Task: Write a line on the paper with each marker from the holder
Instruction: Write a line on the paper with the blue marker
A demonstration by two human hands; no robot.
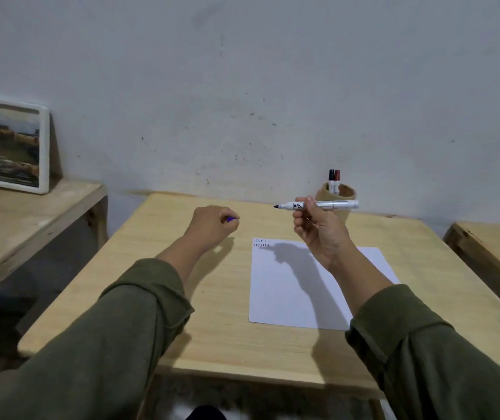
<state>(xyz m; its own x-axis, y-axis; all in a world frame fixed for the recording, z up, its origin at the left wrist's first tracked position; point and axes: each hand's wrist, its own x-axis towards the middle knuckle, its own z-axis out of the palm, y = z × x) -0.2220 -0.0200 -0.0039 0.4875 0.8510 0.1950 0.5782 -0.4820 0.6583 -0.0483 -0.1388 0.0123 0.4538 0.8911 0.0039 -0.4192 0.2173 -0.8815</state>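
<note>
My right hand [318,228] is raised above the table and holds an uncapped white marker [339,204] level, its dark tip pointing left. My left hand [215,224] is a closed fist above the table's left part, with a blue marker cap [230,219] peeking out of it. A white paper [288,292] lies flat below my right hand, with two short rows of small marks at its top left corner. Behind my right hand stands a round tan holder [347,195] with two capped markers [334,178] upright in it, one black-capped, one red-capped.
The wooden table [212,328] stands against a grey wall. A lower wooden shelf [30,219] at the left carries a white-framed picture [15,144] leaning on the wall. Another wooden surface [497,247] shows at the right edge.
</note>
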